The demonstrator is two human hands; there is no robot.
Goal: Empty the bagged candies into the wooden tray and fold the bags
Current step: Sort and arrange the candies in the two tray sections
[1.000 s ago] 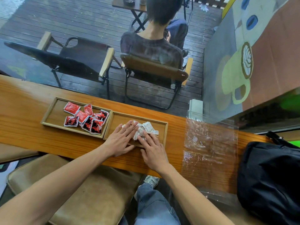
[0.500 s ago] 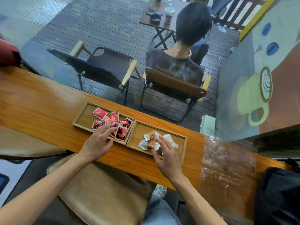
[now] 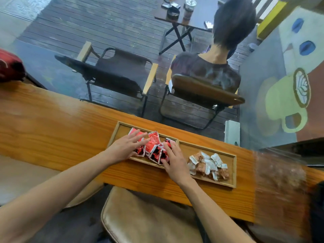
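A two-compartment wooden tray (image 3: 234, 171) lies on the wooden counter (image 3: 52, 130). Its left compartment holds several red candy packets (image 3: 154, 144); its right compartment holds a heap of brown-and-white candies (image 3: 207, 165). My left hand (image 3: 125, 148) rests flat on the left side of the red packets, fingers spread. My right hand (image 3: 173, 160) lies on the right side of the same pile, fingers spread over the divider. Neither hand grips anything. Clear plastic bags (image 3: 278, 174) lie flat on the counter to the right of the tray, blurred.
A black bag (image 3: 318, 207) sits at the far right edge. A red object (image 3: 10, 65) sits at the counter's left end. Padded stools (image 3: 140, 220) stand below the counter. Beyond the glass, a seated person (image 3: 215, 67) and chairs are outside.
My right hand moved from the brown-and-white candies over to the red packets. My left hand slid further onto the red pile. The camera view shifted left and closer.
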